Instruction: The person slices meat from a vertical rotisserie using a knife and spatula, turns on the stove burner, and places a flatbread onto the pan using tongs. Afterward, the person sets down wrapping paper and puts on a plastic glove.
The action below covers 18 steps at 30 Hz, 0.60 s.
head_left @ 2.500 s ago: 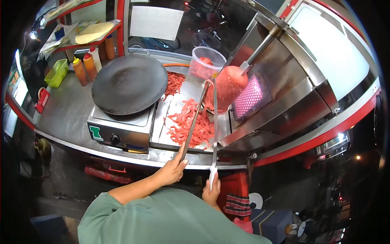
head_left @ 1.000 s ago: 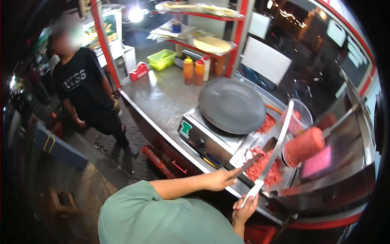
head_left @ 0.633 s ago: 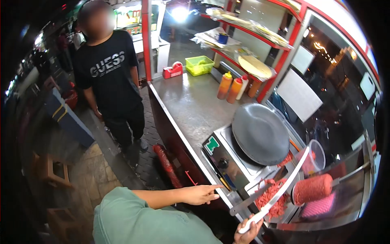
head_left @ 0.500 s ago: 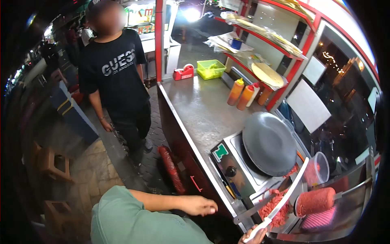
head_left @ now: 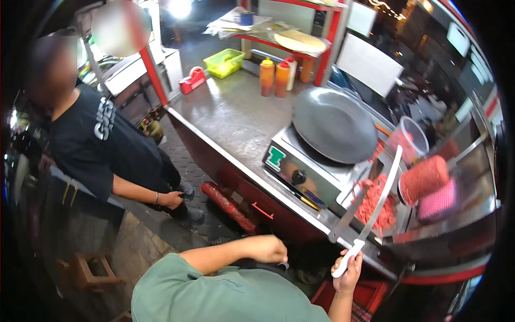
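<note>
A long knife (head_left: pixel 382 206) with a white handle is in my right hand (head_left: pixel 350 270), its blade angled up over the tray. Beneath and beside the blade lies a heap of shaved reddish meat (head_left: pixel 378 212). Just left of it rests a flat metal blade (head_left: pixel 351 216), its end over the counter edge. Past the knife tip side, a meat cone (head_left: pixel 424 180) is mounted on a spit before a glowing pink heater (head_left: pixel 437 201). My left hand (head_left: pixel 266 249) is curled closed in front of my shirt; a small pale thing shows under its fingers, too small to name.
A dark round pan (head_left: pixel 335 126) sits on the stove (head_left: pixel 300 172). Sauce bottles (head_left: pixel 273 79), a green basket (head_left: pixel 224 63) and a red tape dispenser (head_left: pixel 192 80) stand on the counter (head_left: pixel 230 118). A clear tub (head_left: pixel 409 139) holds meat. Another person (head_left: pixel 107 139) stands at the left.
My view has shifted, bringing more of the counter front into sight. The knife and my right hand show higher in view. My left hand has drawn in and curled. The other person's body leans more.
</note>
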{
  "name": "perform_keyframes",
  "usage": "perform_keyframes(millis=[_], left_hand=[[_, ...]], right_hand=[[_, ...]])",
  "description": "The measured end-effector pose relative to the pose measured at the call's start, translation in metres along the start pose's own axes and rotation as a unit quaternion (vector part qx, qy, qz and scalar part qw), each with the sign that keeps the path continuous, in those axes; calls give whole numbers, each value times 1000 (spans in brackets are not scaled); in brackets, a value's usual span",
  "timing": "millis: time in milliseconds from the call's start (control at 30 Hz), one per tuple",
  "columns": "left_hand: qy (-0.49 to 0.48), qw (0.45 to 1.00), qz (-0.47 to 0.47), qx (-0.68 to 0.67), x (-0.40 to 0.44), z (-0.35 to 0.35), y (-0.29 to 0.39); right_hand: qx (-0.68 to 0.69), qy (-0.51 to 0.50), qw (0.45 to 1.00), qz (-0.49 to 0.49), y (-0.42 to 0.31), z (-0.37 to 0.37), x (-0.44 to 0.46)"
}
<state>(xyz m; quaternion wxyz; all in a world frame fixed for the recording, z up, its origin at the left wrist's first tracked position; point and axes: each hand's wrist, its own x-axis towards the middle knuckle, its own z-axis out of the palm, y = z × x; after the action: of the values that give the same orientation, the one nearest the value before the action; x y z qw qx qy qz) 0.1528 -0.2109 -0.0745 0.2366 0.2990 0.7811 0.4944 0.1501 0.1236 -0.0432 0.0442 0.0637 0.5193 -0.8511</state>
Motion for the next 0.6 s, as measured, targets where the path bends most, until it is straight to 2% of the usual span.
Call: perform_keyframes(millis=[100,167,233,300,367,433,467,500,600], left_hand=[[160,979,-125,-30,0,-30,8],[271,954,-109,-61,8,-41,-21],[337,929,-109,-103,16,-58,-33],[307,922,-228,57,24,-87,-7],[320,914,-198,150,40,-98,-19],[314,916,-167,186,54,-105,-15],[293,916,-199,189,61,-108,-11],[289,918,-191,195,65,-112,1],[291,889,-250,252,73,-121,10]], right_hand=[[17,-1,1000,17,3,-35,-35],[-8,12,1000,22,4,-51,-59],[-6,26,999,35,8,-72,-86],[-26,42,998,42,6,-81,-107],[-23,53,998,39,10,-92,-124],[-17,70,997,33,13,-95,-137],[-17,76,996,32,14,-96,-142],[-17,80,996,30,15,-95,-146],[-23,79,996,22,18,-97,-151]])
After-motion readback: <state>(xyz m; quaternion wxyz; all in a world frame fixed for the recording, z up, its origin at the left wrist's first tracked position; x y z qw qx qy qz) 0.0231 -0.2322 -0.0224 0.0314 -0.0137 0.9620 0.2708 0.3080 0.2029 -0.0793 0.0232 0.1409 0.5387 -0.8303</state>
